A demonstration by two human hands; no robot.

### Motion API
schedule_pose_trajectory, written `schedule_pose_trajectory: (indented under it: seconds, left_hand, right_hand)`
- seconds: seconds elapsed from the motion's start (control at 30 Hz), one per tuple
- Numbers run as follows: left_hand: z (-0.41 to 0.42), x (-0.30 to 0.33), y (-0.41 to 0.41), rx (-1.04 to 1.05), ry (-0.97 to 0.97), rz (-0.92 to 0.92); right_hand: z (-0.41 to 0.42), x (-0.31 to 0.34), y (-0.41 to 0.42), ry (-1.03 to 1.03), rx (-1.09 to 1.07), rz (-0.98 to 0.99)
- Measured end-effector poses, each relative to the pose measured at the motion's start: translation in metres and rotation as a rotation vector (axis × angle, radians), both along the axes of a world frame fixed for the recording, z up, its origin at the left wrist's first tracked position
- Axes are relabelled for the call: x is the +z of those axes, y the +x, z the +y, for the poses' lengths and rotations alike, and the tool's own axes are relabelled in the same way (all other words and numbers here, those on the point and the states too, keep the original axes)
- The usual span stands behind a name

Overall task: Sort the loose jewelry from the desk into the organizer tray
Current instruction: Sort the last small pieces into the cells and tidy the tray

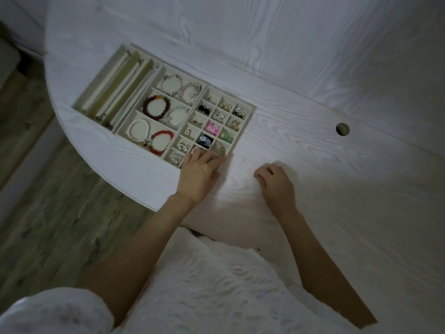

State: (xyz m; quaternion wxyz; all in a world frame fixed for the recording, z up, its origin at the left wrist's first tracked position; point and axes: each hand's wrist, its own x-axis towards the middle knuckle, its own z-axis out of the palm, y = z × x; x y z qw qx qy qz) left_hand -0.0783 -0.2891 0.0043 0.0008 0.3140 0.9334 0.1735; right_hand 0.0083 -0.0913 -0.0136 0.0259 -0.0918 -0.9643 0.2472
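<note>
Nearest, the person's white textured garment [216,285] and two bare forearms reach onto the white wood-grain worktop [313,145]. The right hand [277,183] rests on the worktop, just right of the organizer tray [251,111], fingers loosely curled and holding nothing visible. The left hand [198,173] lies at the tray's near corner, fingers extended over the nearest small compartments — whether it pinches anything cannot be told. Inside the tray: earrings in the small compartments, pink pieces [213,127] mid-grid, a white pearl bracelet [138,133] and red bead bracelets in larger sections, long slots at the left end. Beyond the tray — a round cable hole [342,128].
</note>
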Motion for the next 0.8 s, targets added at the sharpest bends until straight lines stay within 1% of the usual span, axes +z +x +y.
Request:
schedule_pose_trajectory:
  seconds: [0.07, 0.1, 0.23, 0.33, 0.4, 0.47, 0.53, 0.6, 0.7, 0.8]
  left_hand:
    - [-0.007, 0.000, 0.001, -0.003, 0.058, 0.006]
    - [-0.013, 0.000, 0.000, 0.029, 0.100, -0.008]
    - [-0.047, 0.002, -0.014, 0.289, 0.276, -0.046]
    - [-0.074, 0.004, -0.029, 0.427, 0.314, -0.094]
    - [-0.083, 0.005, -0.038, 0.480, 0.285, -0.151]
    - [-0.086, 0.005, -0.049, 0.482, 0.261, -0.233]
    - [-0.082, 0.005, -0.059, 0.438, 0.259, -0.273]
    - [-0.077, 0.004, -0.067, 0.408, 0.248, -0.272]
    - [-0.070, -0.001, -0.079, 0.399, 0.214, -0.272]
    - [-0.068, -0.006, -0.087, 0.397, 0.191, -0.276]
  right_hand:
    - [-0.001, -0.002, -0.004, -0.020, 0.010, 0.002]
    - [-0.003, -0.003, -0.008, -0.035, 0.018, 0.000]
    - [-0.008, 0.000, -0.024, -0.180, 0.000, -0.037]
    - [-0.014, 0.014, -0.039, -0.331, -0.086, -0.068]
    - [-0.016, 0.026, -0.051, -0.386, -0.112, -0.027]
    - [-0.019, 0.036, -0.068, -0.390, -0.086, 0.011]
    - [-0.021, 0.043, -0.088, -0.387, -0.055, 0.015]
    - [-0.025, 0.048, -0.112, -0.395, -0.035, -0.001]
    - [-0.029, 0.051, -0.156, -0.410, -0.060, -0.022]
    - [-0.032, 0.049, -0.202, -0.308, -0.032, -0.040]
